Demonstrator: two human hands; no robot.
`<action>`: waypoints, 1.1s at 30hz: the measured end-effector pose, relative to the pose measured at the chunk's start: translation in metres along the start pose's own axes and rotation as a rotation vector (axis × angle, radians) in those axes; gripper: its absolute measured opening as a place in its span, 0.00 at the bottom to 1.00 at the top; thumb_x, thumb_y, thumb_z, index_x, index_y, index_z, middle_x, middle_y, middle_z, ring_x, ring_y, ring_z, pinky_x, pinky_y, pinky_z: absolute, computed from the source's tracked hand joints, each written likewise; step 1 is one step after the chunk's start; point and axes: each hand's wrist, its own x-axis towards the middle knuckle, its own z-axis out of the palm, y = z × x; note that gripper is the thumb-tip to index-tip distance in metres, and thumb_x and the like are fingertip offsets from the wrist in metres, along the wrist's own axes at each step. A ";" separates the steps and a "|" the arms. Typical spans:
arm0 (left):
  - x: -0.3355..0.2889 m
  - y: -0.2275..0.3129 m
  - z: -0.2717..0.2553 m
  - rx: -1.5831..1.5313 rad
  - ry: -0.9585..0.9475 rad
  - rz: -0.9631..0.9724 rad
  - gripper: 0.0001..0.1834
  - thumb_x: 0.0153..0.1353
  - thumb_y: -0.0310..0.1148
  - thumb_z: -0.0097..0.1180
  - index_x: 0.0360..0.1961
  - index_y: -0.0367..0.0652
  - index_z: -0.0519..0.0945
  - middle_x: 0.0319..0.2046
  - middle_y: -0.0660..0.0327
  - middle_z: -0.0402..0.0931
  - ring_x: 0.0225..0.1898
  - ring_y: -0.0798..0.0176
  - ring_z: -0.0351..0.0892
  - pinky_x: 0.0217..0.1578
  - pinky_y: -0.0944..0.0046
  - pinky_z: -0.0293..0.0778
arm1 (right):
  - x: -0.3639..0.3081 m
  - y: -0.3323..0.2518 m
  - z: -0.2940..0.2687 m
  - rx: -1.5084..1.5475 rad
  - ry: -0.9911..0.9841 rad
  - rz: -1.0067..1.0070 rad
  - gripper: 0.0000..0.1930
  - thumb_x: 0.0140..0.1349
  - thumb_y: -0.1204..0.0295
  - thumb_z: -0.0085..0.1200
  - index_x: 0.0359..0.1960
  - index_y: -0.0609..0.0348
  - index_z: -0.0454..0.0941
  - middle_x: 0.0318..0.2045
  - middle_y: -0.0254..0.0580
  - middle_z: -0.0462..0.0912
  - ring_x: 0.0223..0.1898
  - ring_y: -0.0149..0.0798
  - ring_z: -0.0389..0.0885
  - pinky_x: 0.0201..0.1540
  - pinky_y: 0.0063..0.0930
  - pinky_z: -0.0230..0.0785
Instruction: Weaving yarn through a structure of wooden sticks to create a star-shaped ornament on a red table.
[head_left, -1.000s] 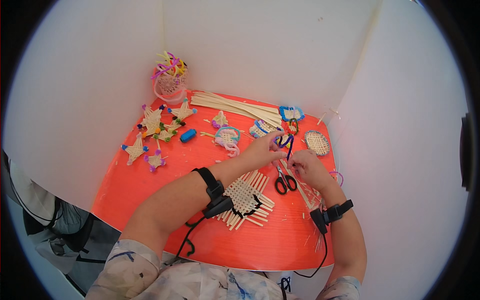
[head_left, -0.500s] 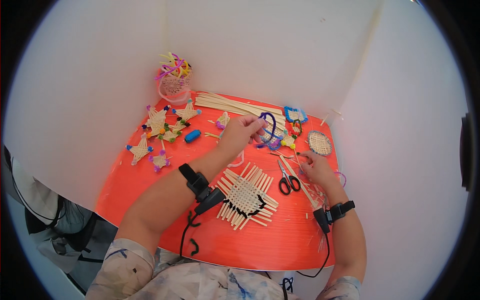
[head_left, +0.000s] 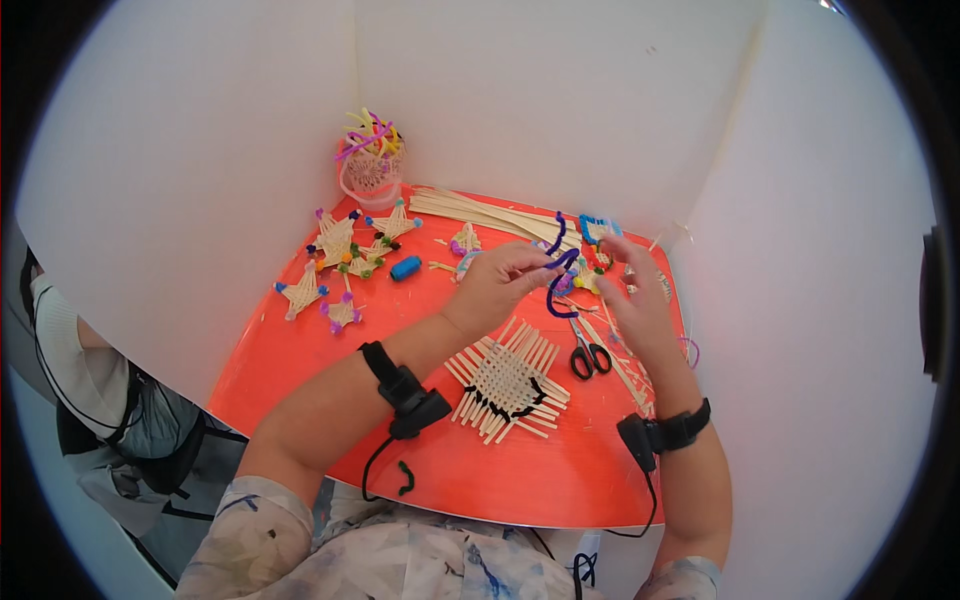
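Note:
Between the thumb and fingers of my left hand [head_left: 500,285] is a dark purple pipe cleaner [head_left: 561,300], bent in curls that stick up and down past the fingertips. My right hand [head_left: 640,300] is raised just to the right of it, fingers apart and nothing in them. Below both hands lies a woven mat of pale wooden strips [head_left: 505,378], their ends spread out like a fringe and black pipe cleaner threaded along its near edge. Black-handled scissors [head_left: 588,358] rest on the table beside the mat, under my right hand.
Several woven stars [head_left: 336,237] with coloured tips lie at the left, near a blue thread spool [head_left: 405,268]. A pink basket [head_left: 372,172] of pipe cleaners stands at the back left. Loose strips [head_left: 470,213] lie along the back of the red table [head_left: 440,490]. White panels enclose it.
My right hand has lifted off the table at the right and come toward my left hand, its fingers opening. The purple pipe cleaner has changed from a loop to loose curls.

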 end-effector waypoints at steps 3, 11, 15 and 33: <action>0.000 0.007 0.009 -0.105 -0.006 0.019 0.11 0.65 0.31 0.58 0.45 0.37 0.82 0.39 0.63 0.80 0.40 0.73 0.76 0.42 0.70 0.72 | -0.005 0.009 0.020 -0.082 -0.151 -0.068 0.16 0.58 0.72 0.59 0.48 0.62 0.78 0.46 0.46 0.79 0.49 0.42 0.78 0.48 0.39 0.71; -0.006 -0.005 -0.016 -0.036 0.264 -0.032 0.10 0.62 0.30 0.61 0.41 0.34 0.82 0.37 0.64 0.74 0.36 0.73 0.74 0.35 0.71 0.71 | -0.010 0.064 0.022 -0.264 -0.348 0.388 0.11 0.60 0.68 0.56 0.38 0.61 0.84 0.23 0.48 0.84 0.28 0.44 0.84 0.37 0.37 0.74; -0.009 -0.011 -0.035 0.275 0.517 0.086 0.11 0.59 0.33 0.64 0.37 0.35 0.83 0.40 0.62 0.73 0.37 0.70 0.73 0.36 0.68 0.70 | -0.011 0.085 0.031 -0.366 -0.319 0.336 0.10 0.60 0.71 0.56 0.38 0.63 0.85 0.22 0.45 0.84 0.27 0.36 0.83 0.35 0.28 0.74; -0.036 0.029 -0.014 0.141 -0.085 0.163 0.07 0.58 0.29 0.64 0.37 0.40 0.84 0.39 0.62 0.71 0.39 0.66 0.72 0.42 0.66 0.70 | -0.006 -0.057 0.014 0.083 -0.200 -0.259 0.13 0.64 0.73 0.53 0.49 0.62 0.74 0.48 0.48 0.76 0.52 0.42 0.74 0.54 0.35 0.68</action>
